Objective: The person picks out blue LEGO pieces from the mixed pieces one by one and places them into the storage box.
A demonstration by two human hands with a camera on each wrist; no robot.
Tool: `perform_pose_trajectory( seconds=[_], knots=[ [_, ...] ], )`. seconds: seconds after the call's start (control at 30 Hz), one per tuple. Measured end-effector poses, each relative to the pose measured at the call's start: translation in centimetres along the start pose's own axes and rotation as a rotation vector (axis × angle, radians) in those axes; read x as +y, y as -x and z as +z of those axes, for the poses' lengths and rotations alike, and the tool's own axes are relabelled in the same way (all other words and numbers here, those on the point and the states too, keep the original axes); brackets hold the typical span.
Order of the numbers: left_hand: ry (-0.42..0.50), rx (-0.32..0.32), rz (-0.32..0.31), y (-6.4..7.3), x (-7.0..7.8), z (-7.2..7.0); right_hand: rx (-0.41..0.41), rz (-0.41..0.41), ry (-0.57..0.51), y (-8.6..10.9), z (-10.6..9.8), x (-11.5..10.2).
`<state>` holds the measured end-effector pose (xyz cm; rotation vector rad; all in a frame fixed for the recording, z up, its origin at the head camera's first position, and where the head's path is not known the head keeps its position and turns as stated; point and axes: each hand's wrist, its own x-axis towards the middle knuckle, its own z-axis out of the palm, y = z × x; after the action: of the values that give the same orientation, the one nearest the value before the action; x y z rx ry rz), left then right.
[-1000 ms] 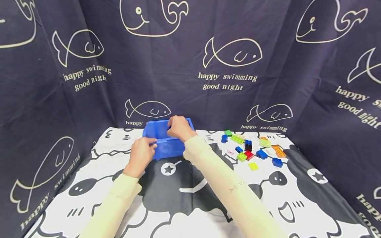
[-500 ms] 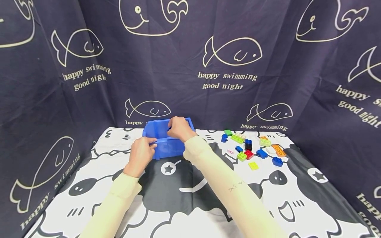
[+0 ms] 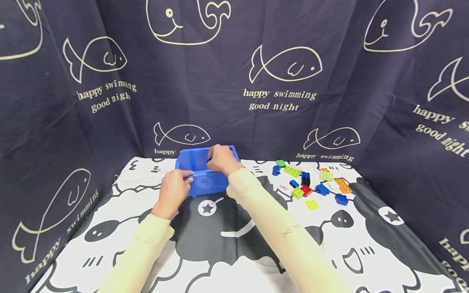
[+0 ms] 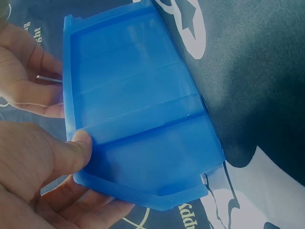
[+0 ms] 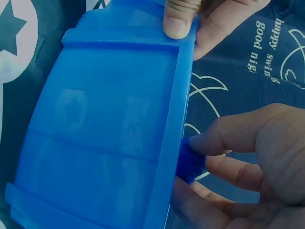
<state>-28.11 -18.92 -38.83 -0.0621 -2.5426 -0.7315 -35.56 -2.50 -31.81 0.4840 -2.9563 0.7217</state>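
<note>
Near the worktop's (image 3: 264, 264) back edge, the left hand (image 3: 172, 191) pinches the bin's (image 3: 209, 184) rim. The right hand (image 3: 221, 158) pinches a blue brick (image 5: 191, 161) at its opening. I can't see the bin's floor. Loose bricks (image 3: 322, 189) lie toward the back right corner.

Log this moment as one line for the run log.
left hand: grips blue bin by rim | right hand: pinches dark blue piece at bin's opening | loose bricks: scattered on printed cloth
</note>
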Motion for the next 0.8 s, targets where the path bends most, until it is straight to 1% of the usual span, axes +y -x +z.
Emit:
perform_pose_trajectory(
  seconds=[0.23,0.5,0.63,0.8],
  knots=[
    [0.0,-0.001,-0.002,0.0,0.0,0.0,-0.001,0.017,-0.001,0.0,0.1,-0.1],
    [-0.003,0.002,-0.002,-0.1,0.0,0.1,0.023,-0.018,-0.024,0.1,-0.5,0.1],
    [-0.005,0.005,0.006,0.0,0.0,0.1,0.044,-0.015,-0.038,0.2,-1.3,0.4],
    [0.0,0.018,0.022,0.0,-0.1,0.2,0.108,-0.017,-0.076,0.3,-3.0,0.9]
  ],
)
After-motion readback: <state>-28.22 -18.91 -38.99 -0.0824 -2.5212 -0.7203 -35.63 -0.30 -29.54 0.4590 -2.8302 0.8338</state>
